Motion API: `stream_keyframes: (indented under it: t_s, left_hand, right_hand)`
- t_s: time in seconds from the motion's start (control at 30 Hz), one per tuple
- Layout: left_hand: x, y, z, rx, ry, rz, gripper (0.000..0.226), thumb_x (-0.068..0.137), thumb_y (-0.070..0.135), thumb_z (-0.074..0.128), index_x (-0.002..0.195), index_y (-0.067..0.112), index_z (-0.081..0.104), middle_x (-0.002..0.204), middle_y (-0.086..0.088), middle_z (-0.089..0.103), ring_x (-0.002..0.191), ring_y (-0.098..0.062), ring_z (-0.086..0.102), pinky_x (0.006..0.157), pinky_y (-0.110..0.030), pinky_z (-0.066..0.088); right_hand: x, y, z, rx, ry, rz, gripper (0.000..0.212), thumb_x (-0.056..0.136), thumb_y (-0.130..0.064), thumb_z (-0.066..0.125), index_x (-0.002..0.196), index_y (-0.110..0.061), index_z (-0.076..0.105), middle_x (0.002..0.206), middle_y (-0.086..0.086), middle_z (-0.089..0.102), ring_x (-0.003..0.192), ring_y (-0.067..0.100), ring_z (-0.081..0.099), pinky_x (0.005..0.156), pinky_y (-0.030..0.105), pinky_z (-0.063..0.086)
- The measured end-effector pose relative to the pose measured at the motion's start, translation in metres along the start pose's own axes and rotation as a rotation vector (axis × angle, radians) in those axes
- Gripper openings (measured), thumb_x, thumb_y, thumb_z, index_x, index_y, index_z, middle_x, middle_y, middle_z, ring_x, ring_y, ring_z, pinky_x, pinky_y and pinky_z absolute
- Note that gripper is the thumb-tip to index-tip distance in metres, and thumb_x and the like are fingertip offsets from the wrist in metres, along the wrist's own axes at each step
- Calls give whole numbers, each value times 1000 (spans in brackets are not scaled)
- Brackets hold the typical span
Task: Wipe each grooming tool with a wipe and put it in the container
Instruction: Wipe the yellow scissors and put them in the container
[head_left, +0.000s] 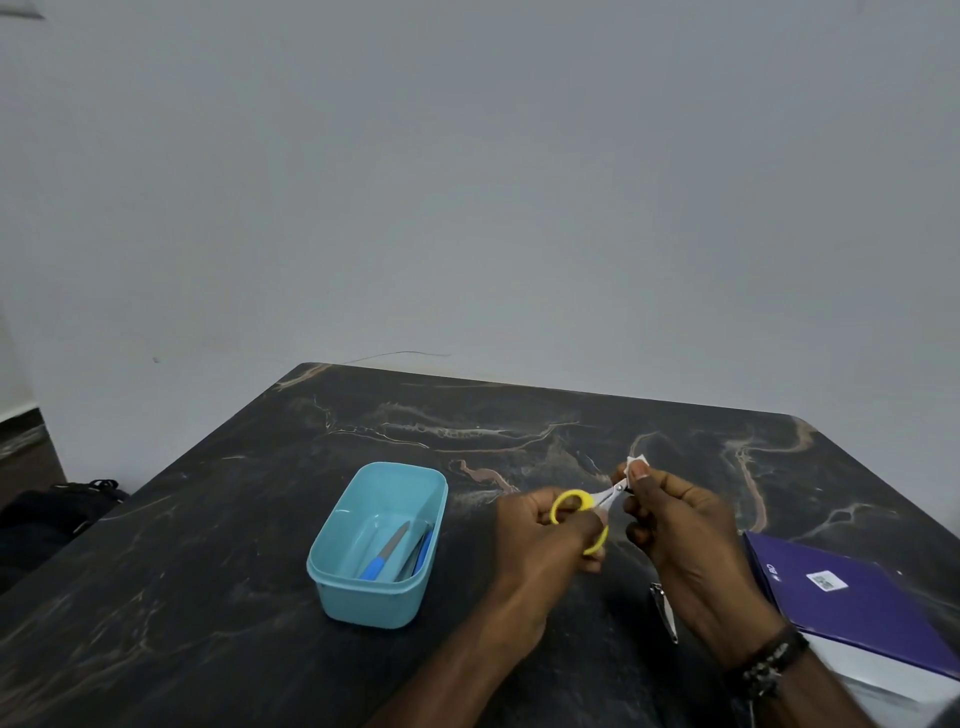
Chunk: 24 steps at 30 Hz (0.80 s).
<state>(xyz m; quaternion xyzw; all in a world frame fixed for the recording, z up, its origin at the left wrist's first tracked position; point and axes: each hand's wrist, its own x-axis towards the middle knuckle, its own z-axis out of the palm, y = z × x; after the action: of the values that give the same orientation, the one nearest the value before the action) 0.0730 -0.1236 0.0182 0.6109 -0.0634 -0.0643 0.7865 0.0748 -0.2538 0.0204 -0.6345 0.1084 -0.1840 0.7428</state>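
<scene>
I saw a dark, marble-patterned table with a dull sheen, a smooth pale-blue plastic container, scissors with glossy yellow plastic handles and bright metal blades, a shiny metal nail clipper and a matt purple box.

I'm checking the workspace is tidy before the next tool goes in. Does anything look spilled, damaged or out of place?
Nothing stands out. The blue container sits upright with tools lying inside, the left hand grips the yellow scissors while the right hand pinches a wipe on the blades, and the nail clipper lies flat on the table.
</scene>
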Motion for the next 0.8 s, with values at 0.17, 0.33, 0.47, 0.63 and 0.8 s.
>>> stream_keyframes:
  t_s: [0.17, 0.33, 0.47, 0.63, 0.8]
  left_hand:
    - [5, 5, -4, -197, 114, 15, 5, 82, 3, 71, 87, 3, 71, 64, -8, 64, 50, -14, 58, 53, -29, 56]
    - [9, 8, -7, -275, 249, 58, 15, 80, 9, 75, 87, -3, 70, 65, -11, 65, 48, -14, 55, 49, -26, 53]
    - [15, 9, -12, -301, 374, 105, 16, 81, 17, 75, 85, 2, 71, 59, -6, 62, 48, -12, 55, 50, -27, 54]
    - [16, 8, -14, -245, 431, 142, 16, 81, 24, 75, 76, 9, 71, 58, -1, 64, 54, -12, 58, 58, -33, 56]
    - [13, 9, -13, -184, 450, 210, 21, 82, 24, 75, 73, 6, 69, 58, 1, 66, 54, -10, 57, 53, -26, 55]
  right_hand:
    - [-2, -2, 4, 105, -24, 30, 17, 88, -20, 62, 82, -7, 71, 72, 3, 56, 64, 10, 46, 51, 23, 33]
    - [-1, -2, 3, 114, 5, 30, 22, 85, -23, 65, 86, -2, 71, 69, 5, 54, 61, 10, 45, 45, 19, 35]
    - [-5, -4, 4, 111, 4, 23, 20, 86, -22, 65, 85, -3, 72, 78, 9, 59, 63, 10, 47, 48, 21, 36]
    - [-12, -10, 3, -137, 33, -174, 14, 88, -22, 65, 80, -15, 73, 73, 7, 64, 68, 14, 54, 63, 29, 43]
    - [-7, -5, 2, -422, 16, -447, 15, 89, -19, 65, 79, -25, 75, 75, -7, 73, 71, 4, 65, 67, 21, 48]
